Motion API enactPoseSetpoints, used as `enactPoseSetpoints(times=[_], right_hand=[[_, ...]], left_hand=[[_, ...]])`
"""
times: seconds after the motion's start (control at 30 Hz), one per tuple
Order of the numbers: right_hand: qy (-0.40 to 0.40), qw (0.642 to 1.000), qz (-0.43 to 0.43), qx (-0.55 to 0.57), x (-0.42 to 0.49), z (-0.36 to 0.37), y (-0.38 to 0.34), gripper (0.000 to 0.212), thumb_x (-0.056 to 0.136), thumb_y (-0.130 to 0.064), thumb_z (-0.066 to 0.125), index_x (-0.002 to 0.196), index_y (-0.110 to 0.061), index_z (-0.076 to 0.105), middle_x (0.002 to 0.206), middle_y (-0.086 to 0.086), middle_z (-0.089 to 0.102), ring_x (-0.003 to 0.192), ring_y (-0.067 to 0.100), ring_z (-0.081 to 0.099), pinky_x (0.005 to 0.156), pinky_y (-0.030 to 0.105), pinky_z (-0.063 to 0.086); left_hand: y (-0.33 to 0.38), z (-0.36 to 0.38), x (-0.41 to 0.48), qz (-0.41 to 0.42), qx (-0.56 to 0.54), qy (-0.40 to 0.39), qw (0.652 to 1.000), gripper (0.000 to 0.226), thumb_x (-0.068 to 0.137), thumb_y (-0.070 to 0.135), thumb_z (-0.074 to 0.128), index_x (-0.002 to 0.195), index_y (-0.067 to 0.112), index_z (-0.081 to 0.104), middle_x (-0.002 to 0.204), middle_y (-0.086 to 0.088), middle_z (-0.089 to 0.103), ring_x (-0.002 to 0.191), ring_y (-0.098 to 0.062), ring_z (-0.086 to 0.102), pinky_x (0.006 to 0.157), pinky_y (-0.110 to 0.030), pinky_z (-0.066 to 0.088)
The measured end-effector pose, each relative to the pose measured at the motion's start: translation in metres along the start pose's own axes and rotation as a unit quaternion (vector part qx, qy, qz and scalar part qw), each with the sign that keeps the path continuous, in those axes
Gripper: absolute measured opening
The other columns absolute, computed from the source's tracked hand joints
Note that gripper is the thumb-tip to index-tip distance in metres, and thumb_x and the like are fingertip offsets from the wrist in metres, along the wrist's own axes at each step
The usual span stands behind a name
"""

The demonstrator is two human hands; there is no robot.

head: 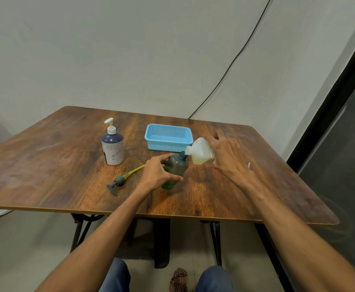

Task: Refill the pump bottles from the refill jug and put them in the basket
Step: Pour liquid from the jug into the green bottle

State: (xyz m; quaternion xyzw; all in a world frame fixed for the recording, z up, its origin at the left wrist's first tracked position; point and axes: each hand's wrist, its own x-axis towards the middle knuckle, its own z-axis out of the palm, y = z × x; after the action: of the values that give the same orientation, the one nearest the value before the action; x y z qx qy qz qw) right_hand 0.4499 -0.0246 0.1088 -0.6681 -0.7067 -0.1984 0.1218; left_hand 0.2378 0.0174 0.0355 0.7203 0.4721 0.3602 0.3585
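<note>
My left hand [158,172] grips a dark green pump bottle [175,169] with its pump off, standing upright on the table. My right hand [228,157] holds the white refill jug [200,151] tipped on its side, its spout touching the green bottle's open neck. The green bottle's pump head [117,184] with its yellow tube lies on the table to the left. A white and dark blue pump bottle [112,145] stands upright farther left with its pump on. The blue basket [168,137] sits behind the hands and holds nothing.
The wooden table [46,161] ends close to my body at the front edge. A black cable [235,57] runs down the wall behind the basket. A small white object [249,166] lies on the table right of my right wrist. A dark glass panel [340,133] stands to the right.
</note>
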Motion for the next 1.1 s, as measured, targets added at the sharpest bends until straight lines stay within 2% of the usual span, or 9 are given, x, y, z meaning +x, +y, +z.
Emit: enactPoseSetpoints(times=[0.57,0.87,1.1], right_hand=[[0.016,1.0,-0.004,-0.014,-0.0004,-0.0015,-0.0001,0.076,0.067,-0.031,0.09,0.134,-0.024,0.054,0.116,0.01,0.057,0.096,0.03,0.06,0.082,0.044,0.052],[0.005,1.0,-0.005,-0.014,-0.0021,-0.008,-0.0011,0.076,0.073,-0.031,0.087,0.139,-0.025,0.051,0.121,0.009,0.055,0.105,0.03,0.058,0.086,0.042,0.049],[0.011,1.0,-0.004,-0.015,-0.0013,-0.008,-0.0013,0.08,0.068,-0.027,0.09,0.139,-0.023,0.053,0.122,0.011,0.055,0.104,0.031,0.058,0.085,0.042,0.049]], left_hand=[[0.0005,-0.0008,-0.0021,0.005,-0.007,0.005,1.0,0.082,0.063,0.02,0.093,0.136,0.026,0.057,0.126,0.001,0.064,0.114,-0.016,0.059,0.094,-0.032,0.051],[0.0021,-0.0012,-0.0036,0.01,-0.009,0.009,1.0,0.084,0.062,0.02,0.094,0.137,0.024,0.057,0.129,0.0,0.064,0.117,-0.018,0.059,0.096,-0.035,0.051],[0.0043,-0.0007,-0.0048,0.009,-0.005,0.015,1.0,0.085,0.062,0.02,0.094,0.138,0.021,0.056,0.13,-0.001,0.063,0.114,-0.015,0.057,0.091,-0.029,0.048]])
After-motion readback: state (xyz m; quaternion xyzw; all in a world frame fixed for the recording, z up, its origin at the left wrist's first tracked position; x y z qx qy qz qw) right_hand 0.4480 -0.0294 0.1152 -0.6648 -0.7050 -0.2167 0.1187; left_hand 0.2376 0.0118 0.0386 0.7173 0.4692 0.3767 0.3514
